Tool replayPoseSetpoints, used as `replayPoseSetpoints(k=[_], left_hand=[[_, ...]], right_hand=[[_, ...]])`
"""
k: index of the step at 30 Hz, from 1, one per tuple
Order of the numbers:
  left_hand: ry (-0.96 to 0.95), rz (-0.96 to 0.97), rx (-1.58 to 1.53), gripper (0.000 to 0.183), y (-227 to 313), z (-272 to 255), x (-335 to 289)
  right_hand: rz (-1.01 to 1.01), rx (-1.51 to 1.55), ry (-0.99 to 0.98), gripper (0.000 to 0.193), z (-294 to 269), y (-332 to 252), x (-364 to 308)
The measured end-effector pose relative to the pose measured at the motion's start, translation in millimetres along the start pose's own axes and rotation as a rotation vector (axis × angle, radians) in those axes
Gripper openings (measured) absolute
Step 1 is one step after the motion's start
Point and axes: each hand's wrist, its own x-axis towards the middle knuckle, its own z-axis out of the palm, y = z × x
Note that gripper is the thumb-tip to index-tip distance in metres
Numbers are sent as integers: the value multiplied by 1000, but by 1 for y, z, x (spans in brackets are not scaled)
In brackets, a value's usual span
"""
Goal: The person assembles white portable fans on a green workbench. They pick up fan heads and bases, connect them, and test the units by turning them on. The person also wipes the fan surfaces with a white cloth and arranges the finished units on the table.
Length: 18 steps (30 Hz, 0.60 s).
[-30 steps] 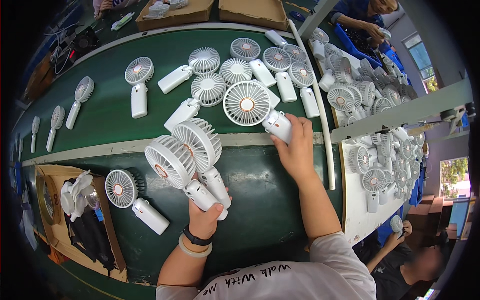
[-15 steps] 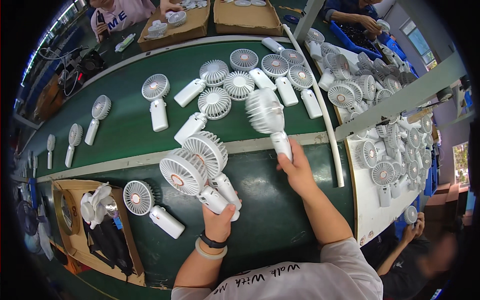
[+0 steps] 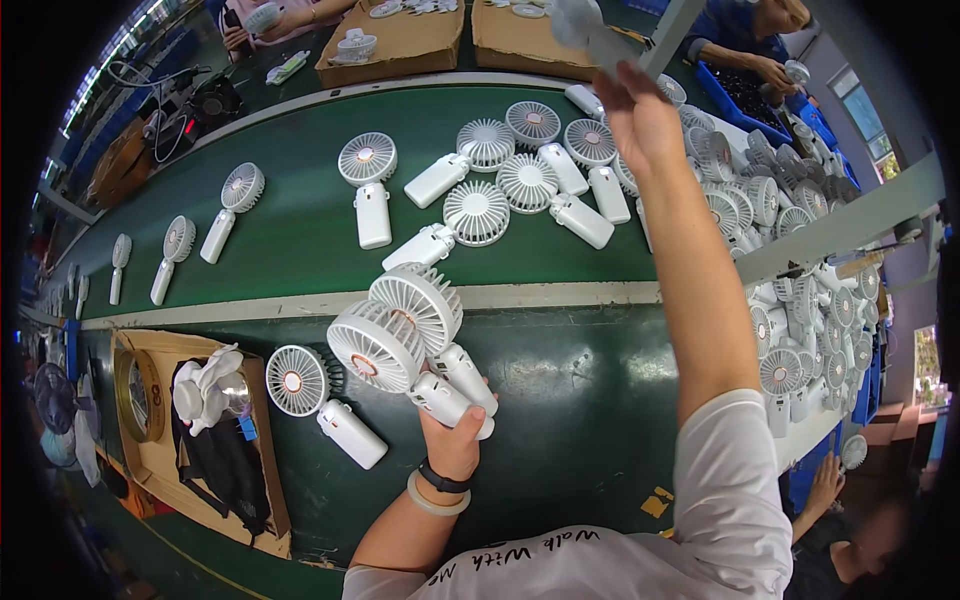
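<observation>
My left hand [image 3: 452,440] grips the handles of two white handheld fans [image 3: 400,330] held together, heads tilted up to the left, over the dark green table [image 3: 560,400]. My right hand [image 3: 635,115] is stretched far forward and raised, holding a third white fan [image 3: 580,25] whose blurred head is near the top edge. One more white fan [image 3: 320,400] lies on the table just left of my left hand. Several white fans [image 3: 500,180] lie on the green conveyor belt [image 3: 290,250] ahead.
A dense pile of white fans [image 3: 800,300] fills the shelf at right. A cardboard tray [image 3: 200,430] with dark items sits at left. Cardboard boxes [image 3: 400,40] stand beyond the belt. Other people work at the top left, top right and lower right.
My right hand lifted a fan off the belt and swung it up and away toward the far side. My left hand kept its two fans in place.
</observation>
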Motion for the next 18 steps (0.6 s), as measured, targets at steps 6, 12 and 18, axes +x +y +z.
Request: replayPoseSetpoints(k=[6,12,18], left_hand=[[185,189,79,98,-1,-5,-4],[137,254,149,97,-5,-3,-5],[116,269,196,94,-6,-2,-7]], right_hand=[[-6,-676,-467,31,62,95,-88],[-613,-1228,-874,46,80,154,-125],[-662,-1483,-940,53,76,142,-124]])
